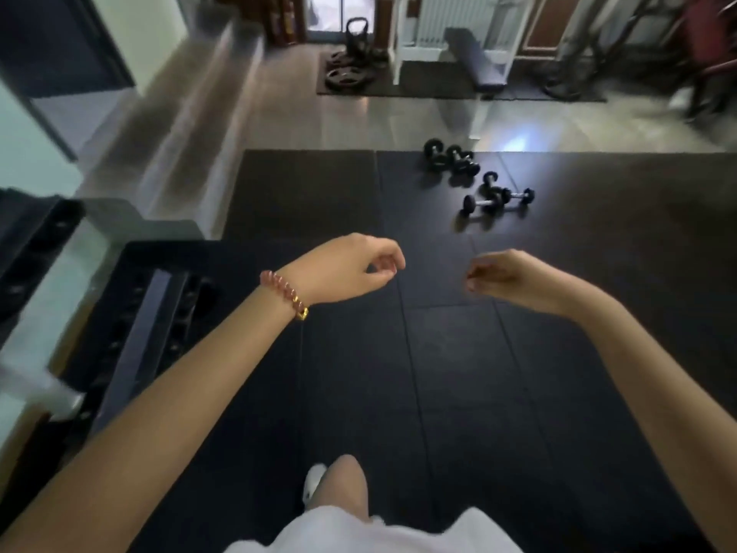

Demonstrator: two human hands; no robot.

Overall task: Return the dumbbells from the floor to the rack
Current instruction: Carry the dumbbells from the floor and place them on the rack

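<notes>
Several dumbbells lie in two loose clusters on the mat at 1 o'clock, well apart from the rack at 9 o'clock. The left hand and right hand hang loosely curled and hold nothing. The step in hand is judged to be the approach, best done by stepping close, bending the knees and gripping each handle at its middle. No brand, label or writing can be read.

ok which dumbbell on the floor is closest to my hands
The small dumbbell at the front left of the nearer cluster, lowest in view. Its cluster mates lie behind it; the bigger pair sits farther off at the edge of the mat.
</notes>
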